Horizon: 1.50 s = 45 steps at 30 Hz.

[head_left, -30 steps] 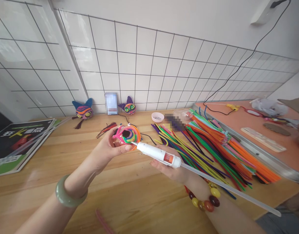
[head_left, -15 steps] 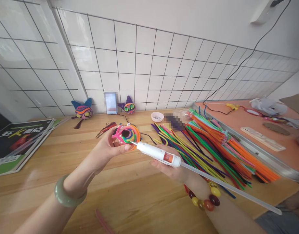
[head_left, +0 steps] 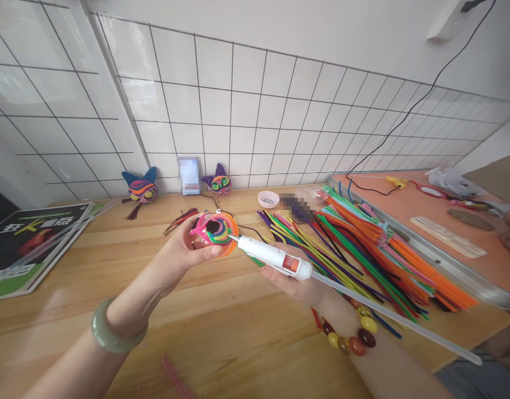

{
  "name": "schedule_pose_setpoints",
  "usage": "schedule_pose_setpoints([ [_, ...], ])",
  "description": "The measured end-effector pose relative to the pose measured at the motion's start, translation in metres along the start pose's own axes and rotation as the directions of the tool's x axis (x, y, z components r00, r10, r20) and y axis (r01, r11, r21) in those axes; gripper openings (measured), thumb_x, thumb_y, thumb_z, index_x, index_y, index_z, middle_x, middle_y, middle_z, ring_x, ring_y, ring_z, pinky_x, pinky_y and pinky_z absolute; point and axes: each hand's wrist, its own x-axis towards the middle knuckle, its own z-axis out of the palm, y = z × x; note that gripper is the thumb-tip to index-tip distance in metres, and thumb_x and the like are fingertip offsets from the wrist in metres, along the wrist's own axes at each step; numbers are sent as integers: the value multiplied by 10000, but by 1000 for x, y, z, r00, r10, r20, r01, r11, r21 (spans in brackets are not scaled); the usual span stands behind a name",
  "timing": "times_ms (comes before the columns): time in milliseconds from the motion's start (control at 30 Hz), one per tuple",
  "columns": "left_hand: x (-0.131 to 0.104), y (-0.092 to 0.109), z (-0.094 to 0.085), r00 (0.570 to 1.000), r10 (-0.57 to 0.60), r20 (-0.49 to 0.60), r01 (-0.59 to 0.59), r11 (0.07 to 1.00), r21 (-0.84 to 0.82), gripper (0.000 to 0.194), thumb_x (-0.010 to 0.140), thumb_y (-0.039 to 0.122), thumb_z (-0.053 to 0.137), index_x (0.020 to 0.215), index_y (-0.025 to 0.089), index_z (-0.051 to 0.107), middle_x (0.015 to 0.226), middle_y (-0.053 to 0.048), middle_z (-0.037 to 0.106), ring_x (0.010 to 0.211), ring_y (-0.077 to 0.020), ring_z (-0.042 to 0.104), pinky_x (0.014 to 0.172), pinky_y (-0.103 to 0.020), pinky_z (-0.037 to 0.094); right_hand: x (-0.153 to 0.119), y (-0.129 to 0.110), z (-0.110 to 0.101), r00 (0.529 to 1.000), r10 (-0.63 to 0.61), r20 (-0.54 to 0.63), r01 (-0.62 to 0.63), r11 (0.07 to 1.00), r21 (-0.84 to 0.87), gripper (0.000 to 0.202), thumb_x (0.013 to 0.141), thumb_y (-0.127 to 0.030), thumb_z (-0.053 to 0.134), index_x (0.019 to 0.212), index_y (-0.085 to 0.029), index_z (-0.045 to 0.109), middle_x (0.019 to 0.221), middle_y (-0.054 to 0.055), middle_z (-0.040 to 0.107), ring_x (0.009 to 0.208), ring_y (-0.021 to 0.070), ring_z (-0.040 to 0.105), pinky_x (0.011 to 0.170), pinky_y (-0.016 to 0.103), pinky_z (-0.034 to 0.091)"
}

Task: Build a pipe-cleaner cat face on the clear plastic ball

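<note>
My left hand (head_left: 188, 246), with a green bangle at the wrist, grips a round craft piece (head_left: 224, 228) of pink, orange, green and blue strands around a dark centre. My right hand (head_left: 290, 277), wearing a beaded bracelet, is closed around a white glue gun (head_left: 271, 257). The gun's metal tip is at the craft piece's right side; whether they touch is unclear. A long translucent glue stick (head_left: 396, 318) sticks out of the gun's rear. Something thin and green shows below the gun's nozzle, partly hidden.
Colourful pipe cleaners (head_left: 363, 255) lie to the right. Behind are a pink bowl (head_left: 268, 199), a phone (head_left: 189, 175) and two finished-looking animal faces (head_left: 141, 188). A magazine (head_left: 34, 244) lies left, an orange mat (head_left: 446, 221) right. Part of a person's hand shows at the right edge.
The glue gun and my right hand have shifted slightly right and up, the tip moving toward the craft piece's right edge. My left hand has barely moved.
</note>
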Motion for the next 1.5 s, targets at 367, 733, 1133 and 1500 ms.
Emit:
schedule_pose_setpoints([
  [367,0,-1,-1,1000,-17,-19,16,1000,-20,687,614,266,781,1224,190,473,1224,-147,557,1130,-327,509,904,-473,446,0,7,4,999,-45,-2,45,999,-1,241,778,-332,591,673,-193,425,620,-38,405,576,128,423,553,254,341],
  [733,0,-2,-2,1000,-13,-21,13,1000,-18,697,603,273,786,1222,193,475,1220,-144,565,1112,-322,531,891,-454,461,0,10,4,998,-55,-18,54,999,-6,216,785,-322,582,688,-185,446,634,-24,426,581,135,439,549,259,345],
  [1133,0,0,-1,1000,-9,-24,8,1000,-11,683,591,285,791,1204,209,498,1217,-130,574,1120,-319,527,869,-429,479,0,4,2,998,-62,-25,62,998,-21,232,801,-301,565,667,-193,409,613,-40,398,550,120,407,528,251,324],
  [1500,-2,-3,1,999,-4,-47,5,1000,20,694,588,274,792,1198,204,470,1196,-113,581,1058,-282,570,870,-417,480,-2,7,9,995,-97,-7,97,995,4,250,772,-278,620,675,-201,402,610,-62,390,535,99,406,519,232,323],
])
